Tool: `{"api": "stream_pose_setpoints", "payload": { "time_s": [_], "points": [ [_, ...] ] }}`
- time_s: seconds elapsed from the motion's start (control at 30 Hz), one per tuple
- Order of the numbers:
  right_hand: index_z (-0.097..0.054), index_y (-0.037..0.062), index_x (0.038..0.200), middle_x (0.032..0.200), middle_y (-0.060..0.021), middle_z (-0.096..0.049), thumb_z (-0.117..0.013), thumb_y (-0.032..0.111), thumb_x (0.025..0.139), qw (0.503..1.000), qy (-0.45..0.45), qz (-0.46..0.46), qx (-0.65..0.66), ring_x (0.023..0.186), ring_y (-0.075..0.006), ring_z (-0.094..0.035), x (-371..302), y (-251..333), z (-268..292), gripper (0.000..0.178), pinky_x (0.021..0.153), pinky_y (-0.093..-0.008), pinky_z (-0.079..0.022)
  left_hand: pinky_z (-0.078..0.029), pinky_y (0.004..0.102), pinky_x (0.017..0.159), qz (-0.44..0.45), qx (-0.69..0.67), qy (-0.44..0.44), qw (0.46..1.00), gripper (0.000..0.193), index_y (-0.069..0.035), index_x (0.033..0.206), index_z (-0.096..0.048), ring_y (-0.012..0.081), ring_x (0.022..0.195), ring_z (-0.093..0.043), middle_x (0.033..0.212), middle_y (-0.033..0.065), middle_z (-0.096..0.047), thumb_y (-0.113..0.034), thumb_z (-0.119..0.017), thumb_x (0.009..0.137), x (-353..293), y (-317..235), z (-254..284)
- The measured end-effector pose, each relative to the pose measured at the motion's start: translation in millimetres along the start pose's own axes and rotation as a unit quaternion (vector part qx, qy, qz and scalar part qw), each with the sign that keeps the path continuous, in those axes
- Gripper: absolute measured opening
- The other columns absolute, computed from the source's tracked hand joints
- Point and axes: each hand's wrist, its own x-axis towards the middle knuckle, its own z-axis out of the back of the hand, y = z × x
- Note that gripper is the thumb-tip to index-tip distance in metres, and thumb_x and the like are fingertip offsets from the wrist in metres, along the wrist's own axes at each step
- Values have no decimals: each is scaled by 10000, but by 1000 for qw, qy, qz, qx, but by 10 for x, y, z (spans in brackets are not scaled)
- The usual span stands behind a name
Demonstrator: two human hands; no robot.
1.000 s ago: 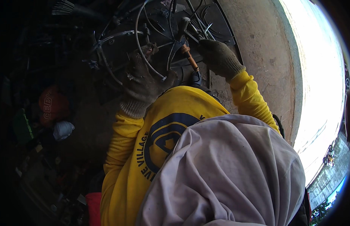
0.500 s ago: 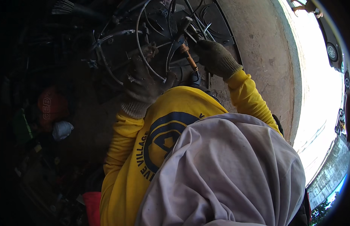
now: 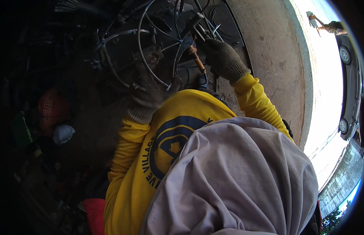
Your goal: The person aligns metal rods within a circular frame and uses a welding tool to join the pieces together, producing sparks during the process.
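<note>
My left hand (image 3: 146,88), in a dark, soiled work glove, is closed round the lower part of a frame of bent metal rods (image 3: 139,41). Its thumb lies by the lower end of a large ring, and shadow hides most of its fingers. My right hand (image 3: 225,58), also gloved, grips what looks like a hammer (image 3: 193,25), its dark head tilted over the frame's right side. Between my hands a rusty orange-brown threaded or stepped metal piece (image 3: 196,59) slants down toward my body. Dark metal plate lies under the frame.
Several curved rods lie on the dark plate (image 3: 229,25) at top right. To the left, in shade, are a red item (image 3: 53,105), a pale bundle (image 3: 63,134) and a wire brush (image 3: 66,5). Concrete floor (image 3: 272,58) stretches right; outside are a car (image 3: 348,90) and a person (image 3: 333,27).
The hammer's head has tilted to the right, my right hand moving only slightly. The rod frame has shifted a little left. Outside, the car and the person appear further into view.
</note>
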Motion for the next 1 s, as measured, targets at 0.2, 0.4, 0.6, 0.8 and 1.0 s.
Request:
{"api": "stream_pose_setpoints", "payload": {
  "time_s": [0.2,0.4,0.6,0.8,1.0],
  "points": [
    [-676,13,1155,1099,-141,-650,-618,70,874,998,3,-23,-63,963,-317,-674,29,354,210,292,844,-384,-575,-555,555,915,-50,91,-69,992,551,-377,1487,-350,484,1209,-553,1375,336,-428,-226,-574,1006,-55,-54,-66],
    [-635,-25,1207,1080,-168,-672,-619,59,899,998,27,3,-58,784,-226,-705,-3,193,133,320,728,-325,-591,-550,566,915,-19,-57,-71,996,508,-358,1456,-401,492,1211,-535,1376,343,-410,-260,-595,997,25,-30,-49],
    [-680,36,1073,1077,-139,-667,-600,143,936,992,7,-128,7,943,-346,-681,-11,233,130,192,817,-412,-572,-549,532,932,79,-195,-28,977,497,-357,1457,-400,492,1173,-549,1363,331,-419,-293,-591,1003,227,-101,114],
    [-636,-21,1200,1118,-205,-661,-711,58,794,985,36,-168,8,956,-350,-684,40,404,171,421,812,-370,-584,-555,518,927,-30,-78,-34,996,497,-380,1441,-411,481,1162,-552,1335,326,-437,-287,-600,991,206,-56,90],
    [-627,-16,1236,1105,-207,-677,-632,74,887,970,68,-219,79,917,-350,-694,41,536,222,361,817,-367,-583,-576,537,873,-32,-56,-39,997,542,-409,1453,-391,493,1144,-557,1346,365,-393,-264,-614,980,121,-32,42]
  ]
}}
